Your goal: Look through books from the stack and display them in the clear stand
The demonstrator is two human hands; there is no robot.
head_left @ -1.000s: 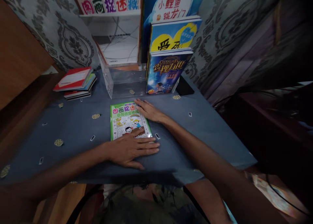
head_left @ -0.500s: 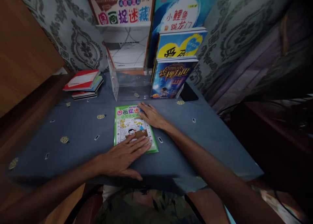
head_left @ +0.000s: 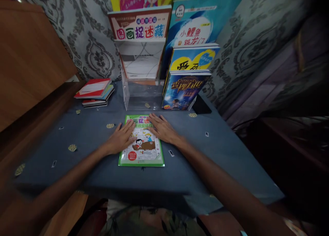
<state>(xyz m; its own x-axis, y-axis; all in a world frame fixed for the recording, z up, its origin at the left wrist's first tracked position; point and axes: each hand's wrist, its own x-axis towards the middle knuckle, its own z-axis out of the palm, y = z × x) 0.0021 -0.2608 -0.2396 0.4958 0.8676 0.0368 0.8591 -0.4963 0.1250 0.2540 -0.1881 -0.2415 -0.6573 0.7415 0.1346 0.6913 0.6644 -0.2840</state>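
In the head view, I look down on a table covered with a grey-blue cloth (head_left: 218,157). The thin picture book with the green border (head_left: 143,150) lies flat before me, face up, near the front of the clear plastic rack (head_left: 140,102) and apart from it. Its title is turned so that I can read it, and I think this is why it lies so straight to me.

My left hand (head_left: 120,138) rests over the upper left side of the cover, with the fingers stretched and grasping nothing. My right hand (head_left: 164,129) is laid at the upper right side, also with fingers extended, not clenched. I judge that two flat palms, one at each side, keep the book from sliding or turning on the cloth. How strongly they press, I cannot tell.

Behind, the rack seems to hold its books leaning back, so their covers face me: the dark blue book with golden letters (head_left: 181,92) stands in front of the blue book with a yellow heart (head_left: 192,59). At the left, a small pile of books with a red cover on top (head_left: 94,87) lies well apart from my hands.
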